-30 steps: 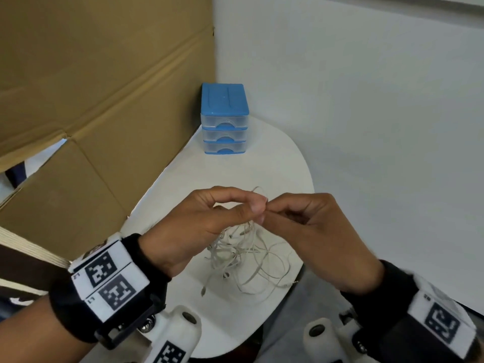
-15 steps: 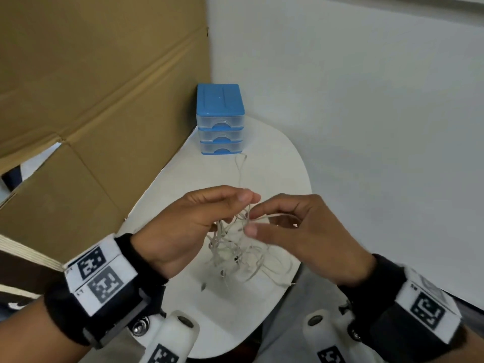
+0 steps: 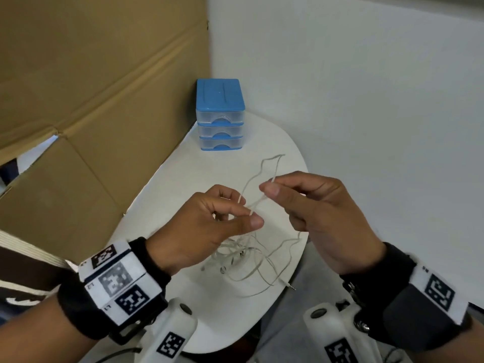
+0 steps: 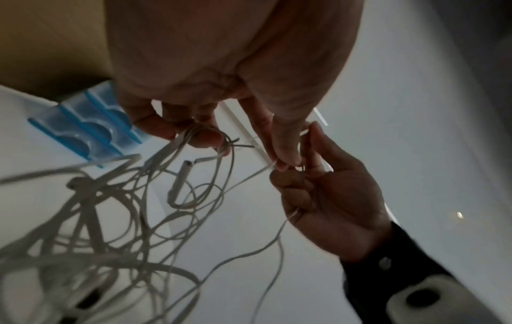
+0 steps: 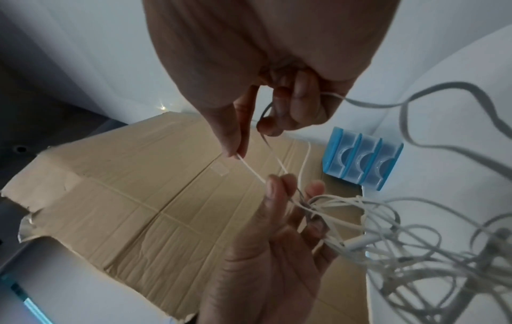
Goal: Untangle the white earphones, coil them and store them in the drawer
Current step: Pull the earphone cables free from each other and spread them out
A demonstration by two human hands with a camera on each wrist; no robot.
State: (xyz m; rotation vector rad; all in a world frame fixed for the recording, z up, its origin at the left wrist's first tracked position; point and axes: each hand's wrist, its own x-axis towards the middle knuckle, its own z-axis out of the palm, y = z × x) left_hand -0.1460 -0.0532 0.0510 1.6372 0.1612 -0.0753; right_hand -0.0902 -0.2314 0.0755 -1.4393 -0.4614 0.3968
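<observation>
- The right hand (image 3: 322,218) pinches one strand of the thin white earphone cable (image 3: 251,258) between thumb and forefinger; the remaining fingers curl toward the palm.
- The left hand (image 3: 207,226) pinches a neighbouring strand between thumb and forefinger. In the left wrist view, its lower fingers also hook round several loops of the cable.
- The two pinch points sit near each other, the right one higher and further from the body. A short, taut run of cable spans the gap between them.
- A free loop rises above the right pinch, toward the wall.
- The tangled mass hangs below and between both hands, closer under the left hand, and rests on the white oval table (image 3: 162,195). The jack end lies at the table's near right edge.
- Judgement: the next separation runs along the line between the two pinches; the left hand anchors the knot, the right draws its strand away.
- The small blue-topped clear plastic three-drawer unit (image 3: 220,115) stands at the table's far end, well apart from both hands; all drawers appear closed.
</observation>
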